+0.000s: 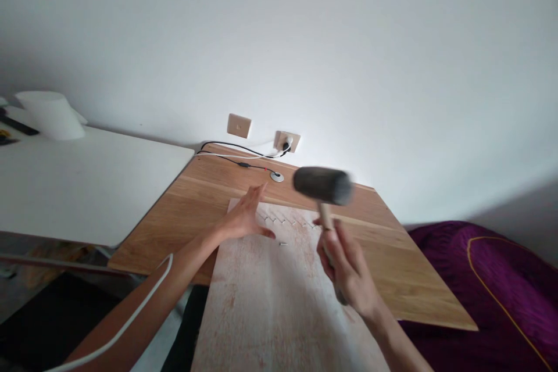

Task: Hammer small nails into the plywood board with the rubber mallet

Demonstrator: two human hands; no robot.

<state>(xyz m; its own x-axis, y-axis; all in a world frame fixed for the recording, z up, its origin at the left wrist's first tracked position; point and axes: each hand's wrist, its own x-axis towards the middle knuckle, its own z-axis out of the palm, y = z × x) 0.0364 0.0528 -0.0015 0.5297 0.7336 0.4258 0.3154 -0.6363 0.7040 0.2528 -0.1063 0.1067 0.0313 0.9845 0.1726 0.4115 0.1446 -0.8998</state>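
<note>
My right hand point(342, 261) is wrapped round the wooden handle of a rubber mallet point(321, 183). Its dark head, slightly blurred, is raised above the far part of a pale, scuffed wooden board point(270, 296). My left hand point(243, 218) is open at the board's far left, thumb and fingers apart, with nothing visible in it. A row of several small nails point(283, 221) stands across the board between my hands, partly hidden on the left by my left hand. Just nearer to me, a small metal piece point(283, 243) like a nail lies on the board.
The board lies on a wooden tabletop point(418, 279) against a wall. Black and white cables point(244, 164) run to a wall socket point(286, 141). At left is a white table point(100, 180) with a white paper roll point(52, 115). A purple beanbag-like item point(501, 279) stands right.
</note>
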